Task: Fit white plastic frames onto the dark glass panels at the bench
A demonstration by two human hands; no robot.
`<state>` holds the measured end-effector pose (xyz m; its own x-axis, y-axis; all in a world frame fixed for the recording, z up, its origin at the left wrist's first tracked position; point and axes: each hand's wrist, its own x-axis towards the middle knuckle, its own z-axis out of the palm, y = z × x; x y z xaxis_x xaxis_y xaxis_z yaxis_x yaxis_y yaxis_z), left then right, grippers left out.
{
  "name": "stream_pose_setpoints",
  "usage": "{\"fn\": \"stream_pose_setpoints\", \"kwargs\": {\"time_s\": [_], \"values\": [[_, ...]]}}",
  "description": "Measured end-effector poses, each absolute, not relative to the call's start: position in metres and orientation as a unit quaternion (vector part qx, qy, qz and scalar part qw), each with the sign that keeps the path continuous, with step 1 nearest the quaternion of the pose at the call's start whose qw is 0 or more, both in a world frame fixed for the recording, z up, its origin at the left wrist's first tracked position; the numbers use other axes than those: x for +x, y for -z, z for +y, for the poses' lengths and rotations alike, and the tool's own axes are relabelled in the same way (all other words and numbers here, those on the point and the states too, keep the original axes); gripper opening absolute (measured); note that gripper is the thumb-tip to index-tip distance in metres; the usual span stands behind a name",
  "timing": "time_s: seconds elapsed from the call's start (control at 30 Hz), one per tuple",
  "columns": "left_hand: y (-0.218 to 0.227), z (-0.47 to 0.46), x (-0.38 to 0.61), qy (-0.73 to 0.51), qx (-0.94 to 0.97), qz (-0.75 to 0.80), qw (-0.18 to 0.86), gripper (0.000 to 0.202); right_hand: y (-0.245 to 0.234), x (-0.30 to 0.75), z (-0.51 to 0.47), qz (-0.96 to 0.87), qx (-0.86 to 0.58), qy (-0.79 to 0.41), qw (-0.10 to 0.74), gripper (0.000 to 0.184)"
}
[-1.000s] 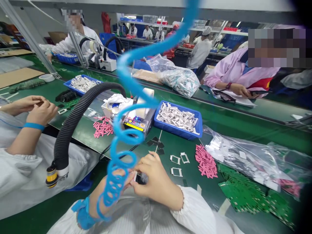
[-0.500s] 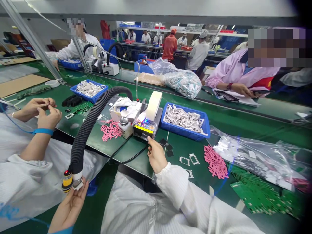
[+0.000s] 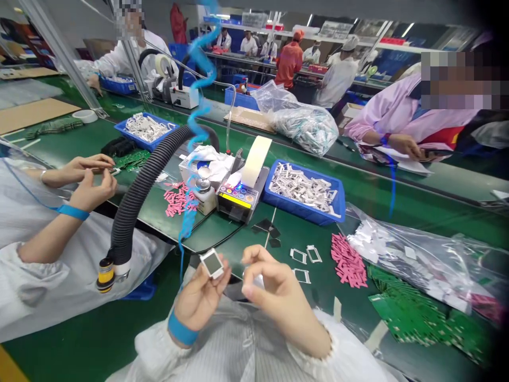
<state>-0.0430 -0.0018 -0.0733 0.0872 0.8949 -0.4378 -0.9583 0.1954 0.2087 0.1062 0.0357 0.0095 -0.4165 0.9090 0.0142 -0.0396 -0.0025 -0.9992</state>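
My left hand (image 3: 201,297), with a blue wrist strap, holds a small white-framed display (image 3: 213,264), its dark screen facing up. To its right, my right hand (image 3: 274,292) is raised with curled fingers and thumb close together. Anything thin between those fingertips is too small to make out. Ahead stands a tape dispenser (image 3: 237,200) with a roll of pale tape (image 3: 256,159). Dark square pieces (image 3: 273,232) lie on the green table beside it. Several loose white frames (image 3: 314,254) lie to the right of my right hand.
A blue bin (image 3: 304,212) holds many white frames. Pink strips (image 3: 348,260), a plastic bag of parts (image 3: 413,260) and green circuit boards (image 3: 421,318) lie right. A black hose (image 3: 139,185) arches at left. A bottle (image 3: 205,197) stands by the dispenser. A co-worker's hands (image 3: 89,183) work at left.
My right hand has left the front of the tape dispenser and come back toward me. My left hand has brought the display from beneath the hose end to in front of my body.
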Motion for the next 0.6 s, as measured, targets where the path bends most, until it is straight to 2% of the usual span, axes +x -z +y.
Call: {"fn": "stream_pose_setpoints", "kwargs": {"time_s": [0.07,0.3,0.6], "values": [[0.056,0.005,-0.022,-0.599,-0.024,0.223,0.769,0.015,-0.015,0.114,0.028,-0.661,-0.37,-0.519,0.396,0.01],[0.035,0.011,0.006,-0.562,0.038,0.212,0.799,0.028,-0.007,0.124,0.034,-0.69,-0.444,-0.322,0.472,0.01],[0.028,0.012,0.011,-0.563,0.043,0.213,0.797,0.026,-0.01,0.131,0.041,-0.692,-0.471,-0.291,0.463,0.011]]}}
